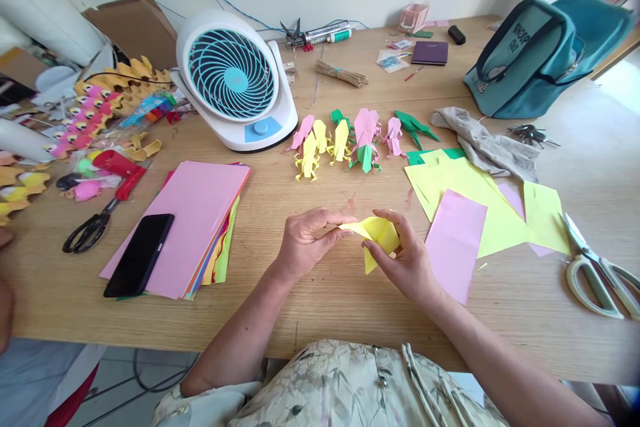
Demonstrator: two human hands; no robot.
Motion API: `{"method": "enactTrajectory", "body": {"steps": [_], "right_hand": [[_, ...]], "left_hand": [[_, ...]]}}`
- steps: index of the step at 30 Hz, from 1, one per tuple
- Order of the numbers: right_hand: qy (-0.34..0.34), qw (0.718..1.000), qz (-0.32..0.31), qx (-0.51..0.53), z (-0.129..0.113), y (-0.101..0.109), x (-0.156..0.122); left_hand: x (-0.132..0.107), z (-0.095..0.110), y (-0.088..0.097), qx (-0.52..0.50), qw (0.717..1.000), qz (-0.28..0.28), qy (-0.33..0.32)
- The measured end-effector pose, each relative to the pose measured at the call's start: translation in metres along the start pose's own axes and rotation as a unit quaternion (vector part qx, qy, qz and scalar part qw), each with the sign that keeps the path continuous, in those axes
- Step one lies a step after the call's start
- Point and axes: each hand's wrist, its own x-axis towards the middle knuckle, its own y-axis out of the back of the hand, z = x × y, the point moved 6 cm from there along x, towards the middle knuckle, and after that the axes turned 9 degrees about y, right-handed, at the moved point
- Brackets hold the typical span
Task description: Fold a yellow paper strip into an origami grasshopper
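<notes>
The table [270, 213] carries a fan [236, 80] far left and a paper stack [203, 213] nearer left. Over its near middle, the left hand [307, 240] pinches the narrow tip of the yellow paper [384, 233]; the right hand's [409, 255] grip closes on its wider folds. It should handle light, thin and easily creased, best held lightly at doubled edges.

Folded paper figures [367, 127], coloured sheets [195, 207] and scissors [591, 255] on a wooden table [270, 213] show a craft workspace.

The folded paper [384, 233] is before the figures [367, 125], right of the phone [140, 252].
</notes>
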Motion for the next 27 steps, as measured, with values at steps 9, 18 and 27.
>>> {"method": "enactTrajectory", "body": {"steps": [9,18,27], "right_hand": [[0.003,1.000,0.004,0.004,0.0002,-0.0006,-0.0003],[0.005,1.000,0.011,0.004,0.0013,-0.0007,-0.0014],[0.005,1.000,0.013,0.000,-0.0009,0.0008,-0.0010]], "left_hand": [[-0.0010,0.0004,-0.0001,-0.040,0.999,-0.007,0.015],[-0.0023,0.0015,0.0019,-0.035,0.999,0.000,-0.002],[-0.0040,0.0015,0.0023,-0.018,0.999,-0.016,-0.028]]}}
